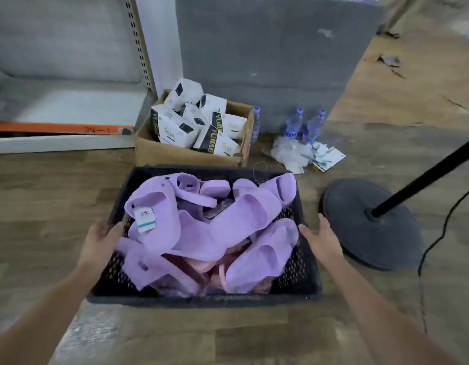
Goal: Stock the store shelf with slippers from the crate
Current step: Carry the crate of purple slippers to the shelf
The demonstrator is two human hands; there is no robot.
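We judge the step to be shifting the load toward the grey metal store shelf (70, 106), which stands well ahead of our left hand (100, 239) and looks bare on its lower deck. The black perforated plastic crate (201, 299) sits on the floor between our hands. The left hand grips its left rim, thumb over the edge. The right hand (321, 237) lies with fingers straight along the right wall, and we cannot tell whether it presses yet. To move the crate cleanly we should take both rims evenly and keep it level, since the heap rises above the rim. We should also steer clear of the round black stand base (370, 222) just beyond the right hand.

The crate is heaped with lilac foam slippers (243, 214) lying loose and crossed, over a few pink slippers (199, 264). Ahead of both hands, a brown cardboard box (175, 154) holds tumbled white printed cartons (175, 127). A white paper tag (145, 218) hangs from the slipper nearest our left thumb.
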